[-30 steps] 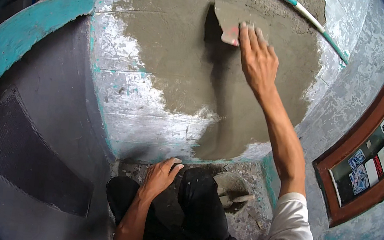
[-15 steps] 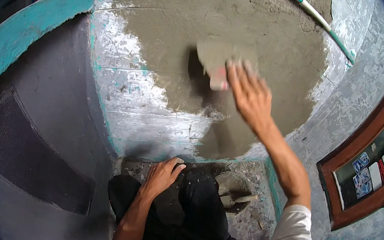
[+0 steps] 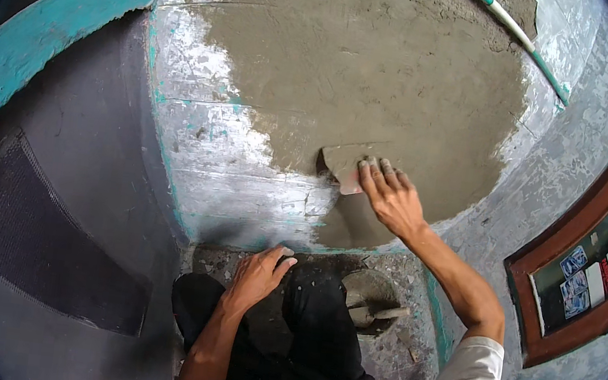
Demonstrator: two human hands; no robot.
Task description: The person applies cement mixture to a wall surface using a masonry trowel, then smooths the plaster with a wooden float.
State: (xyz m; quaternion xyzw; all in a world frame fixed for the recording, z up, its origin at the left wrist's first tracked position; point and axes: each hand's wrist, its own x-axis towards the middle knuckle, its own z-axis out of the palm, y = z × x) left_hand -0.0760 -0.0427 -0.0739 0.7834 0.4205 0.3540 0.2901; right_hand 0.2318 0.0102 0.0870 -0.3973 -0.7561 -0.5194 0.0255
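My right hand (image 3: 387, 196) is closed on a flat, cement-smeared scraper (image 3: 342, 157), its face against the wet grey plaster patch (image 3: 357, 67) on the wall. The patch lies over whitish, cracked paint (image 3: 197, 135) with teal traces. My left hand (image 3: 259, 276) is low, by my dark-trousered knees (image 3: 312, 312), fingers loosely bent and thumb apart, with no tool visible in it. Right of the knees, a cement-coated container (image 3: 368, 285) with a handled tool (image 3: 391, 312) sits on the rubble-specked floor (image 3: 409, 355).
A teal-and-white pipe (image 3: 520, 34) runs diagonally at top right. On the right wall is a brown frame (image 3: 554, 251) with stickers inside. At left, a dark panel (image 3: 76, 132) with a mesh section (image 3: 46, 249) stands beneath a rough teal ledge (image 3: 52, 15).
My right hand has moved steadily down the wall with the scraper, from high on the plaster to its lower part. My left hand stays by my knees.
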